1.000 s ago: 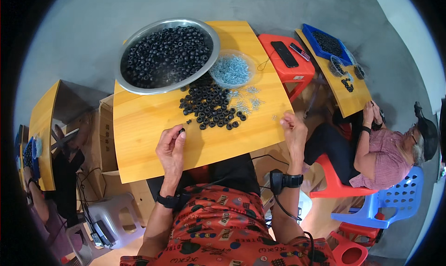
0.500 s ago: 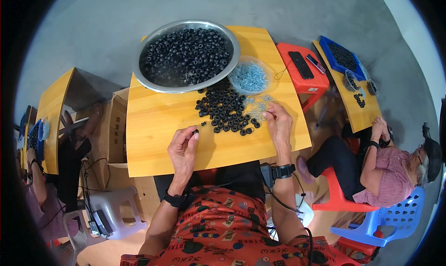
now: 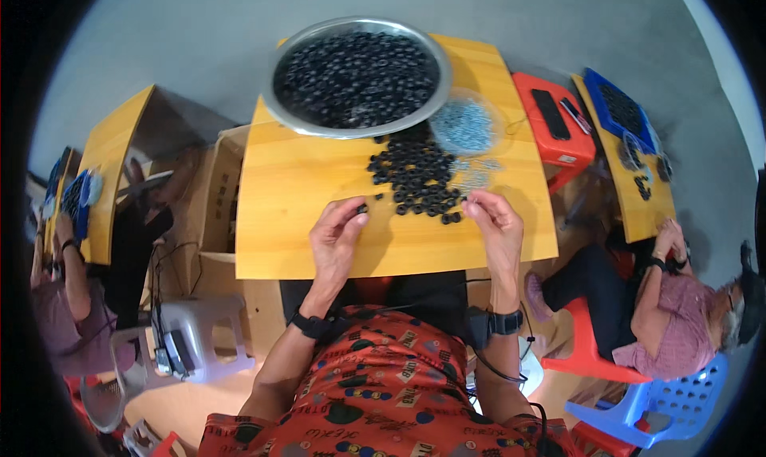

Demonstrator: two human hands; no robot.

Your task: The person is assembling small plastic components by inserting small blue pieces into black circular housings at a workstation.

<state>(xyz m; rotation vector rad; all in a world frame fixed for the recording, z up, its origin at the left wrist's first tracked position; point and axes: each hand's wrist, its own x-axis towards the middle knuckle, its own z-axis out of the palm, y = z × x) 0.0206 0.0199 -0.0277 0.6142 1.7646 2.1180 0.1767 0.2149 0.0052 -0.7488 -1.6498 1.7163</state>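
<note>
My left hand (image 3: 335, 238) pinches a small black round piece with a hole (image 3: 362, 209) between thumb and fingertips, above the front left of the table. Just beyond it one more black piece (image 3: 379, 196) lies alone. My right hand (image 3: 498, 227) is closed in a pinch at the right edge of the heap of black pieces (image 3: 415, 170); whatever is between its fingertips is too small to make out. Small silver screw-like parts (image 3: 477, 170) lie loose beyond those fingers. Behind them stands a clear round tub (image 3: 464, 126) full of the same silver parts.
A large steel bowl (image 3: 275, 110) of black pieces stands at the table's back. A red stool (image 3: 570, 147) with a phone (image 3: 550, 114) adjoins the table's right side. At right, a person (image 3: 670, 313) sits by another table (image 3: 646, 210); another person's arm (image 3: 73, 277) shows far left.
The view has shifted, so the table sits farther right and higher. My right hand has drawn back from the loose silver parts toward the black heap's edge. The left still holds its black piece.
</note>
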